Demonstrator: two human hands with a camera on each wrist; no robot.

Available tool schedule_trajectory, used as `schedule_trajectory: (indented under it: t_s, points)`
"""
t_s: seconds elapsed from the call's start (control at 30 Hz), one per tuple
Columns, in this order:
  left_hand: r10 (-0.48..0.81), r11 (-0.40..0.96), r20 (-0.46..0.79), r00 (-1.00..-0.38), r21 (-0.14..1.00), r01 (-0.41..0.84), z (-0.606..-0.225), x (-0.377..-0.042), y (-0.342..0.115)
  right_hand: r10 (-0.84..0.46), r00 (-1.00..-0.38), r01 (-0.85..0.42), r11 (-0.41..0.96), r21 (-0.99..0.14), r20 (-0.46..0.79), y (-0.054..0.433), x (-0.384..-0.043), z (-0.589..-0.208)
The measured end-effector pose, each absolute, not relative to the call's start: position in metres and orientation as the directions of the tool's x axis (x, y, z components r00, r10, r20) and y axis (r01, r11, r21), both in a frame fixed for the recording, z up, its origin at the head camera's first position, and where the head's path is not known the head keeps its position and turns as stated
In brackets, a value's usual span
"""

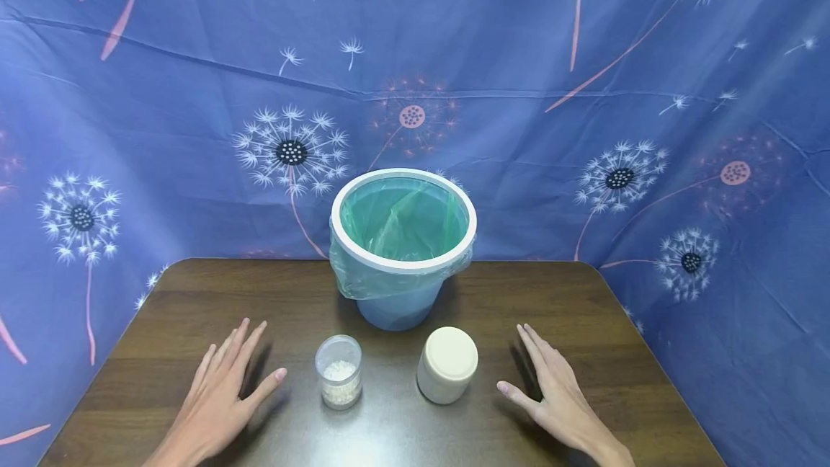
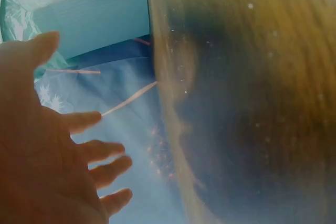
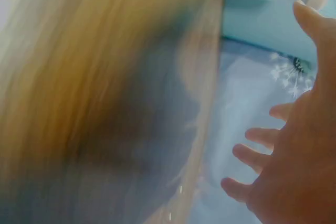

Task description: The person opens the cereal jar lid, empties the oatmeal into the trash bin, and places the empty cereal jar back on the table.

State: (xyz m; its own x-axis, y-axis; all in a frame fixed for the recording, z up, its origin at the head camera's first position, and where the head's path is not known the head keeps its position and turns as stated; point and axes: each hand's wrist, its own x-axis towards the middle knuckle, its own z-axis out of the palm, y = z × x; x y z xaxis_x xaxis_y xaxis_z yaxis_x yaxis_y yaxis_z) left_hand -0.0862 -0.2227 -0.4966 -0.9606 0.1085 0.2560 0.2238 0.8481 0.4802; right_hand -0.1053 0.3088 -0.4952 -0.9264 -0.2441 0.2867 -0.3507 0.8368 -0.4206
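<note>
My left hand (image 1: 223, 388) is over the left side of the table with its fingers spread and straight, holding nothing. Nearest to it stands a clear plastic cup (image 1: 339, 373), upright, with white granules (image 1: 341, 375) in its lower part. On the other side, my right hand (image 1: 556, 395) also has straight, parted fingers and nothing in it. To its left is an upright cream-coloured jar (image 1: 447, 366) with a rounded lid. Both hands are apart from these containers. The left wrist view shows the palm side of the left hand (image 2: 52, 150); the right hand (image 3: 299, 150) appears likewise in its own wrist view.
A blue bin (image 1: 398, 308) with a white rim stands behind the cup and jar. A green plastic bag (image 1: 363, 276) lines it and hangs over its outside. The dark wooden table (image 1: 538, 294) meets blue dandelion-print cloth (image 1: 506, 135) at the back and sides.
</note>
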Motion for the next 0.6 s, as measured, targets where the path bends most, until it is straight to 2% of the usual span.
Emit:
schedule_trajectory:
  t_s: [0.27,0.43,0.6]
  points:
    - [0.090,0.806,0.272,-0.958,0.545,0.230,-0.496,-0.087,-0.213,-0.327,-0.910,-0.414,0.754,-0.510,0.254,0.286,-0.114,-0.490]
    - [0.024,0.726,0.209,-0.978,0.669,0.161,-0.491,-0.088,-0.201,-0.372,-0.907,-0.412,0.688,-0.597,0.198,0.270,-0.116,-0.496]
    - [-0.045,0.588,0.163,-0.986,0.802,0.106,-0.489,-0.088,-0.191,-0.373,-0.917,-0.364,0.642,-0.675,0.141,0.255,-0.119,-0.500]
